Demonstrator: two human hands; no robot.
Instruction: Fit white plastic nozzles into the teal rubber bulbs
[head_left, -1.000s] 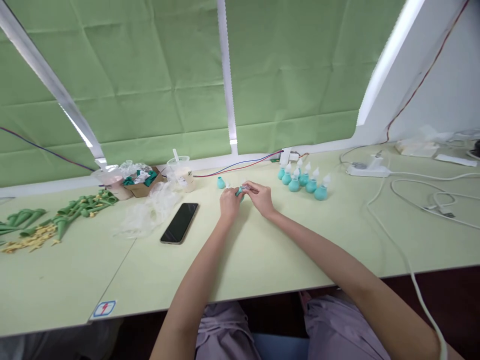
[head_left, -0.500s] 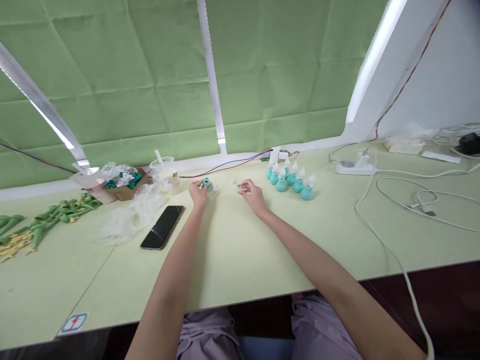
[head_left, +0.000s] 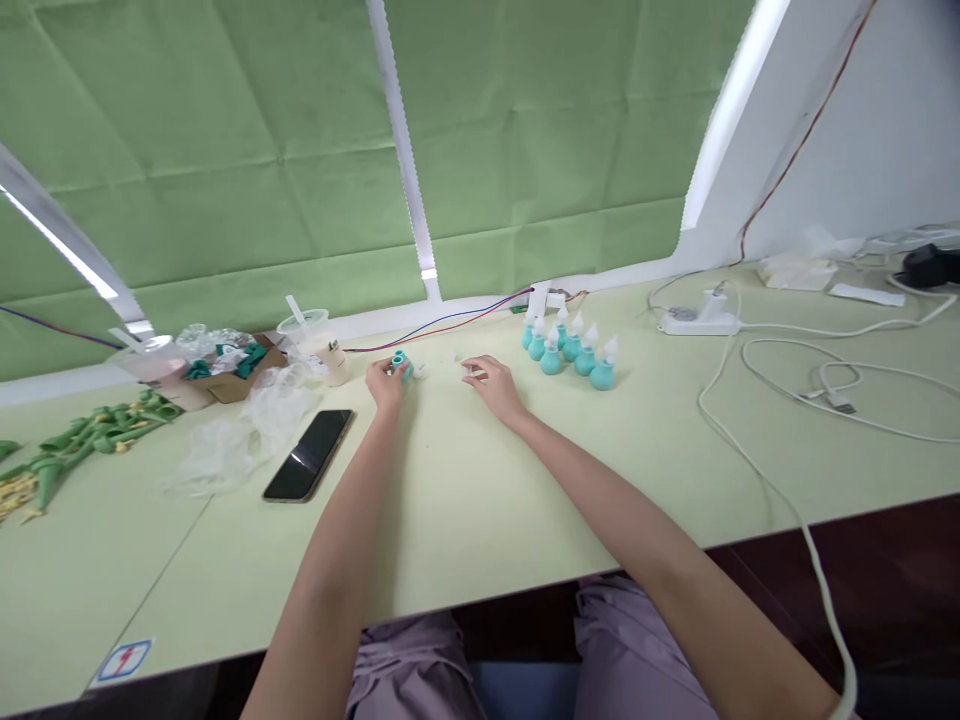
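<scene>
- Drawn apart since a second ago, the hands now work separately: a teal pot (head_left: 402,362), centre-left, untopped, is gripped by the left hand (head_left: 385,385).
- Mid-frame, the right hand (head_left: 493,387) pinches a small pale piece (head_left: 470,371), too blurred to identify.
- White piece (head_left: 420,371) lying beside the pot.
- Right of centre: grouped teal pots (head_left: 585,363) already wearing white tips (head_left: 590,336).

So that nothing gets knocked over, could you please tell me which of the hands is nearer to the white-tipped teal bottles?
Right. The right hand is left of the white-tipped teal bottles, apart from them; the left hand is farther left.
</scene>
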